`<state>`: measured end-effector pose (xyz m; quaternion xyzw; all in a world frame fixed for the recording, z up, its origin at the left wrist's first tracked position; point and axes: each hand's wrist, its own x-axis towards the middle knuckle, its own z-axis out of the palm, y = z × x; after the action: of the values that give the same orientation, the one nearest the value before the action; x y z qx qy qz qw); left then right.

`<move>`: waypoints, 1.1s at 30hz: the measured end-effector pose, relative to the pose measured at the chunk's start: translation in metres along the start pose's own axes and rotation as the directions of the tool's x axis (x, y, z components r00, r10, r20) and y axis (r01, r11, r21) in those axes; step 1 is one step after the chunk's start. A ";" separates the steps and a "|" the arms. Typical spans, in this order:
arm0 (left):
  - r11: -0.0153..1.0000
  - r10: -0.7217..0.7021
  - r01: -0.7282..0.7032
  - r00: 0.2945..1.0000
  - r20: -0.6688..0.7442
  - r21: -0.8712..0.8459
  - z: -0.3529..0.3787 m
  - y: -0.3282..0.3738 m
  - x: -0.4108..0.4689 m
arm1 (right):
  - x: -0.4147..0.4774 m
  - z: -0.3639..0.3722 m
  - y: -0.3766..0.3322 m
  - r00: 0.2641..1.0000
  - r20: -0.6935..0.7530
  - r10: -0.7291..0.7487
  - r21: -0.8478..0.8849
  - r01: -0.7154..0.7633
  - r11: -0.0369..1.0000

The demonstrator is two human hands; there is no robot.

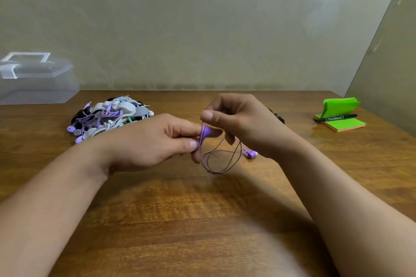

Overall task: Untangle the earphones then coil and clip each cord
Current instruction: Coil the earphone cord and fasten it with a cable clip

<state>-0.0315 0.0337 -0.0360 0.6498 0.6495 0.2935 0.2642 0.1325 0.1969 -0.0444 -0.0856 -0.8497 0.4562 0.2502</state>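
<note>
The thin purple earphone cord is bunched between the left hand and right hand, both pinching it, loose loops hanging above the wooden surface. Coiling looks partway; clipping remains. A pile of clipped earphones suggests most are done.

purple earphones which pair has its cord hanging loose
The pair held between left hand and right hand, cord in loose loops; the others lie bundled in the pile.

Single head view: looks forward-down, close over wooden table, facing wall.
</note>
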 end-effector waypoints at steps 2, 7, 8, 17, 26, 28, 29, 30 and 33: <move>0.943 0.047 -0.059 0.998 -0.046 -0.328 0.003 0.006 -0.003 | 0.002 0.003 0.006 0.998 0.006 0.065 0.297 -0.064 0.953; 0.773 -0.013 -0.244 0.917 -0.398 -0.586 0.005 -0.002 0.009 | 0.002 0.018 0.015 0.985 0.067 0.159 0.314 -0.172 0.934; 0.797 -0.045 -0.255 0.879 -0.474 -0.547 0.005 -0.004 0.012 | 0.002 0.023 0.014 0.984 0.069 0.167 0.233 -0.178 0.956; 0.972 0.075 0.057 0.841 -0.536 0.226 0.006 -0.026 0.012 | -0.002 0.016 -0.008 0.996 -0.032 0.084 -0.153 -0.088 0.984; 0.996 0.008 -0.018 0.993 -0.119 -0.084 0.013 0.001 0.005 | 0.003 -0.006 0.005 0.986 -0.151 0.065 0.079 -0.054 0.995; 0.961 0.019 -0.044 0.995 -0.094 -0.273 0.012 0.005 0.002 | 0.004 -0.005 0.008 0.992 -0.072 0.108 0.290 -0.083 0.954; 0.938 0.033 -0.059 0.996 -0.080 -0.341 0.011 0.007 0.001 | 0.005 -0.003 0.010 0.992 -0.029 0.126 0.374 -0.106 0.921; 0.918 0.055 -0.076 0.996 -0.064 -0.390 0.011 0.007 0.000 | 0.005 0.000 0.011 0.990 0.012 0.143 0.434 -0.134 0.891; 0.841 0.081 -0.122 0.992 -0.100 -0.527 0.012 0.004 0.002 | 0.004 0.014 0.014 0.972 0.141 0.187 0.521 -0.233 0.821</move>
<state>-0.0197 0.0365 -0.0411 0.5734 0.5170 0.4990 0.3937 0.1211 0.1960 -0.0611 -0.0868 -0.6842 0.7022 0.1767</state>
